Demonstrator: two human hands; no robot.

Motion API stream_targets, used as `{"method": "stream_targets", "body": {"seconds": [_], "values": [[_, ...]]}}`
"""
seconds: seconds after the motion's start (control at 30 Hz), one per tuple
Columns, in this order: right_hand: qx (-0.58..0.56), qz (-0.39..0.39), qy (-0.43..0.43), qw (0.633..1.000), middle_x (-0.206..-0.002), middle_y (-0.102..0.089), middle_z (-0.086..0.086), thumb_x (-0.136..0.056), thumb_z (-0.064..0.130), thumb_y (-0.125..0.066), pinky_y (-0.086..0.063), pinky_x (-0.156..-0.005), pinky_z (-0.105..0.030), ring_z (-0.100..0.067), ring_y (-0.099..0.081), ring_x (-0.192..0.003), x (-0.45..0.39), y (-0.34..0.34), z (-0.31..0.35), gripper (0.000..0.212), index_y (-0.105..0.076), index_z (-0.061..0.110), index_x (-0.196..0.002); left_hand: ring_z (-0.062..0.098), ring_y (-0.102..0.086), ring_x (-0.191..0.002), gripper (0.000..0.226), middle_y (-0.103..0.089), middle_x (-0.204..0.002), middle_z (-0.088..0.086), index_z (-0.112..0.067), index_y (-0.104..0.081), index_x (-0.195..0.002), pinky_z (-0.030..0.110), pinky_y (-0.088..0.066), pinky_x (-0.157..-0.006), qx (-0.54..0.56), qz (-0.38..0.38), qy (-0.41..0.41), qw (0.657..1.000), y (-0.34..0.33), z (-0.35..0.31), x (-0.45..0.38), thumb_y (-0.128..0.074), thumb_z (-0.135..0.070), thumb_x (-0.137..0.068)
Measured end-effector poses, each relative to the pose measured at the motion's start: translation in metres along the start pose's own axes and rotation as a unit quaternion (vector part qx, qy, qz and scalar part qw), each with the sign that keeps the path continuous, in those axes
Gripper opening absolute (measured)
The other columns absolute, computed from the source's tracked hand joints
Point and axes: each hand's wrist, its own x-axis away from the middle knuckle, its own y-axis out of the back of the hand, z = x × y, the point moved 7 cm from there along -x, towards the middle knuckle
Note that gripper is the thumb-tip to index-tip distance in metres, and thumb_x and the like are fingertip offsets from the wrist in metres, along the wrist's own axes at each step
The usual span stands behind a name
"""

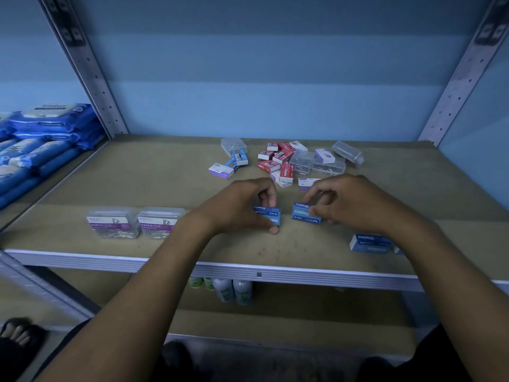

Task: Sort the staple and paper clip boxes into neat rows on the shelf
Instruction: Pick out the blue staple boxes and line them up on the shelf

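- Two clear paper-clip boxes [135, 222] stand side by side near the front edge of the shelf [154, 175], left of both hands; this looks like the start of a row.
- Left hand [245, 206] pinches a blue staples box [268, 215] between thumb and fingers, box resting on the shelf board.
- Right hand [349, 201] closes its fingertips on a second blue staples box [305, 215], just beside the first, a small gap between them. This box sits slightly askew.
- Third blue staples box [370, 243] lies apart, near the front edge on the right.
- Unsorted pile [286, 161] of red, purple, blue and clear boxes sits further back, behind the hands.
- Risk: the skewed box, if released as is, would break the line; pushing the two blue boxes together could nudge one out of square.
- Risk: the third box lies close to the front lip; a forearm sweep could knock it off.
- Hidden: right forearm covers something pale just right of the third box; cannot tell what.
- Pile labels mostly too small to read; box count uncertain.
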Motion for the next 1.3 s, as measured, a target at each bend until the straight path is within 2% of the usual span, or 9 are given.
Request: {"method": "stream_targets", "body": {"seconds": [0.3, 0.4, 0.47, 0.57, 0.73, 0.87, 0.93, 1.03, 1.3], "values": [[0.019, -0.002, 0.000, 1.000, -0.093, -0.071, 0.017, -0.079, 0.035, -0.084, -0.038, -0.065, -0.007, 0.019, -0.057, -0.072, 0.001, -0.001, -0.002, 0.035, -0.071, 0.036, -0.111, 0.007, -0.059, -0.075, 0.044, -0.068, -0.095, -0.011, -0.029, -0.064, -0.094, 0.018, -0.048, -0.066, 0.000, 0.028, 0.033, 0.999, 0.003, 0.001, 0.008, -0.093, -0.033, -0.060], [0.057, -0.003, 0.024, 0.998, -0.100, -0.070, 0.015, -0.080, 0.030, -0.082, -0.037, -0.064, 0.000, 0.023, -0.055, -0.072, -0.002, -0.007, 0.004, 0.038, -0.070, 0.032, -0.117, -0.001, -0.055, -0.075, 0.043, -0.067, -0.099, -0.014, -0.027, -0.066, -0.098, 0.008, -0.042, -0.065, -0.009, 0.028, 0.030, 0.999, 0.006, 0.000, 0.013, -0.092, -0.028, -0.063], [0.085, 0.003, 0.031, 0.996, -0.104, -0.071, 0.015, -0.081, 0.029, -0.079, -0.040, -0.071, -0.004, 0.014, -0.059, -0.079, -0.004, -0.013, 0.007, 0.037, -0.071, 0.032, -0.117, -0.006, -0.053, -0.079, 0.041, -0.066, -0.099, -0.016, -0.028, -0.068, -0.098, 0.006, -0.041, -0.067, -0.026, 0.026, 0.030, 0.999, 0.006, -0.001, 0.016, -0.091, -0.029, -0.065], [0.112, -0.003, 0.039, 0.993, -0.105, -0.073, 0.013, -0.082, 0.028, -0.075, -0.053, -0.082, -0.024, -0.001, -0.063, -0.090, -0.009, -0.019, 0.009, 0.028, -0.075, 0.032, -0.110, -0.008, -0.053, -0.086, 0.037, -0.065, -0.099, -0.017, -0.030, -0.069, -0.097, 0.006, -0.040, -0.069, -0.046, 0.017, 0.026, 0.998, 0.005, 0.000, 0.018, -0.089, -0.031, -0.066], [0.030, -0.042, 0.033, 0.998, -0.088, -0.070, 0.012, -0.083, 0.020, -0.076, -0.042, -0.064, -0.011, 0.006, -0.060, -0.071, -0.006, -0.006, 0.011, 0.016, -0.072, 0.027, -0.097, -0.001, -0.057, -0.082, 0.020, -0.067, -0.094, -0.015, -0.033, -0.072, -0.093, 0.017, -0.047, -0.073, -0.067, -0.002, 0.016, 0.998, 0.006, 0.000, 0.020, -0.082, -0.035, -0.075], [-0.039, -0.053, 0.025, 0.998, -0.087, -0.066, 0.008, -0.083, 0.015, -0.070, -0.043, -0.061, -0.022, -0.001, -0.057, -0.064, 0.004, 0.010, 0.006, 0.031, -0.065, 0.032, -0.108, 0.005, -0.060, -0.078, 0.014, -0.069, -0.091, -0.013, -0.030, -0.073, -0.091, 0.025, -0.051, -0.072, -0.069, -0.011, 0.020, 0.997, 0.004, -0.002, 0.019, -0.079, -0.031, -0.079], [-0.024, -0.047, 0.023, 0.998, -0.097, -0.067, 0.005, -0.085, 0.016, -0.068, -0.047, -0.065, -0.028, -0.012, -0.060, -0.072, 0.008, 0.016, 0.001, 0.035, -0.067, 0.037, -0.113, 0.004, -0.060, -0.074, 0.015, -0.069, -0.089, -0.012, -0.029, -0.073, -0.090, 0.021, -0.049, -0.069, -0.055, -0.022, 0.022, 0.998, 0.002, -0.005, 0.017, -0.080, -0.034, -0.078], [-0.045, -0.064, 0.012, 0.997, -0.104, -0.073, 0.006, -0.086, 0.019, -0.070, -0.055, -0.085, -0.037, -0.019, -0.068, -0.088, 0.014, 0.026, -0.010, 0.024, -0.074, 0.038, -0.099, 0.001, -0.058, -0.070, 0.016, -0.068, -0.085, -0.012, -0.028, -0.075, -0.090, 0.010, -0.042, -0.063, -0.028, -0.052, 0.016, 0.998, -0.003, -0.015, 0.010, -0.081, -0.036, -0.077], [-0.078, -0.095, -0.040, 0.992, -0.094, -0.077, 0.006, -0.085, 0.018, -0.076, -0.053, -0.092, -0.033, -0.018, -0.071, -0.094, 0.039, 0.056, -0.049, 0.016, -0.077, 0.032, -0.092, -0.007, -0.055, -0.070, 0.015, -0.068, -0.085, -0.012, -0.025, -0.076, -0.090, 0.011, -0.040, -0.064, -0.031, -0.103, -0.041, 0.993, -0.029, -0.049, -0.017, -0.078, -0.034, -0.079]]}}
